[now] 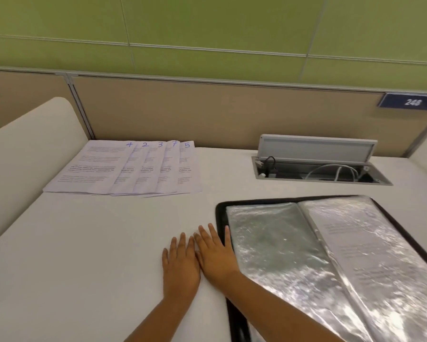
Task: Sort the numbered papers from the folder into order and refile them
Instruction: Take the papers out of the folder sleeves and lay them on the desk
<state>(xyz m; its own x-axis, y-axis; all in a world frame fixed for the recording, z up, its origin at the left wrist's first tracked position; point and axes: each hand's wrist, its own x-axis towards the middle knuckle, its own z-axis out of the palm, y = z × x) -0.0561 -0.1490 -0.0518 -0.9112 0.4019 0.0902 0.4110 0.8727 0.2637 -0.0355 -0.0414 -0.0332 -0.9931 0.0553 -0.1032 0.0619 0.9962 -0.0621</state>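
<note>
Numbered papers [123, 167] fanned at desk's [84, 243] far-left edge, showing 4, 2, 3, 7, 5; open folder [331, 255] at near-right.

Sheets look thin, limp, prob. slide easily: take by a free edge, w/ care. Folder sleeves glossy, likely slick. Left hand [180, 265], right hand [216, 255] both flat, fingers straight, holding nothing; right's fingertip touches folder's edge.

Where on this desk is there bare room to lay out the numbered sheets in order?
The widest bare patch lies between the fanned papers and the hands, running to the desk's left edge. A narrower strip separates the papers from the open cable box. The right side is crowded by the open folder.
</note>
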